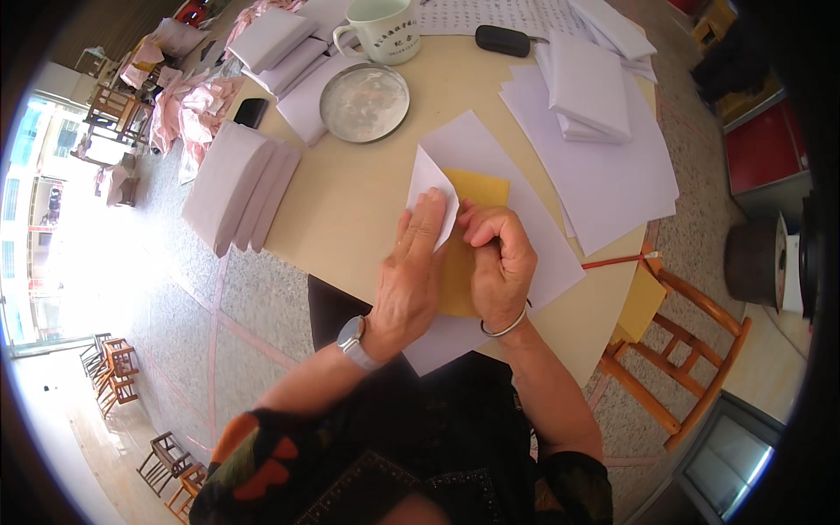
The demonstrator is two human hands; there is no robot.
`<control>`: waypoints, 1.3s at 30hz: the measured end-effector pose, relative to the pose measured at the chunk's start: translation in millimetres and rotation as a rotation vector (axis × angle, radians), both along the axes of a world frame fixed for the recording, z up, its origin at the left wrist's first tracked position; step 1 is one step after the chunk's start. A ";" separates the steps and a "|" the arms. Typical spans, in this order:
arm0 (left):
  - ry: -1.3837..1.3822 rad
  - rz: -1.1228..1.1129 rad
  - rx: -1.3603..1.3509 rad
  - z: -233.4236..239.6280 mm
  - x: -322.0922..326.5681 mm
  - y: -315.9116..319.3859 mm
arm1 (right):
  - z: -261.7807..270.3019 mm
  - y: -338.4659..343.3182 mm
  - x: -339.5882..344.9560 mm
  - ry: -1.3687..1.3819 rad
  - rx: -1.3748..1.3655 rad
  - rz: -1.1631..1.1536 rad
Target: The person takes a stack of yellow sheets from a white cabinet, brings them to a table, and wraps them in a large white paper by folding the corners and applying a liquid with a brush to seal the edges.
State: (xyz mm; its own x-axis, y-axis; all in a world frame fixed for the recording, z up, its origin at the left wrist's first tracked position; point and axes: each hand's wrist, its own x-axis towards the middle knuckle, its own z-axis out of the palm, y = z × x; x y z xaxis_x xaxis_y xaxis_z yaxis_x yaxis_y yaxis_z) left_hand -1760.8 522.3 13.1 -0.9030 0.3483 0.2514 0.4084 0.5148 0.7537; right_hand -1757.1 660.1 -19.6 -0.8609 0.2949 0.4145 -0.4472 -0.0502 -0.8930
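Observation:
A large white paper sheet (535,223) lies slantwise on the table in front of me, its near corner over the edge. On it rests a rectangle of yellow paper (482,187). The sheet's left side is raised as a flap, folded partly over the yellow paper. My left hand (415,262), a watch at its wrist, has its fingers flat against this flap. Its thumb is mostly hidden. Curled over the yellow paper is my right hand (502,256), with a bracelet. Its fingertips are close to the flap's edge; whether they pinch anything cannot be made out.
White folded packets (239,187) stand at the left, others (587,92) atop loose sheets (610,184) at right. Farther back are a round metal lid (365,103), a mug (387,33) and a black case (502,41). A red pencil (613,261) lies near a wooden chair (682,354).

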 end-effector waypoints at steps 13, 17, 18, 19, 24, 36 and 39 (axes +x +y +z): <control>0.129 -0.021 -0.263 -9.0 4.7 11.5 | -8.0 3.6 1.7 -0.003 -0.301 0.061; 0.177 -0.032 -0.346 -6.6 6.1 14.1 | -8.6 7.9 2.2 -0.010 -0.391 0.100; 0.191 -0.029 -0.358 -7.7 6.2 14.8 | -6.4 7.9 2.9 -0.018 -0.432 0.095; 0.205 -0.027 -0.371 -8.7 6.4 15.4 | -2.6 7.5 3.9 -0.026 -0.473 0.090; 0.247 -0.010 -0.422 -9.9 7.6 17.2 | 4.8 10.0 9.4 -0.056 -0.433 -0.004; 0.294 -0.033 -0.519 -9.6 7.0 18.5 | 16.1 16.8 14.3 -0.492 0.251 -0.183; 0.252 -0.053 -0.502 -7.5 8.3 18.6 | 17.5 16.4 13.4 -0.512 0.302 -0.193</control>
State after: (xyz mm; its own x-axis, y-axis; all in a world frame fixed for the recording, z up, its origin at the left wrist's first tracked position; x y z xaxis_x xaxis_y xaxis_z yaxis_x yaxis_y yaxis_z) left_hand -1752.5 540.9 5.6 -0.8146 0.5237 0.2492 0.5790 0.7591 0.2975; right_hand -1743.7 676.5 -2.0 -0.9152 0.3994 0.0534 0.0652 0.2773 -0.9586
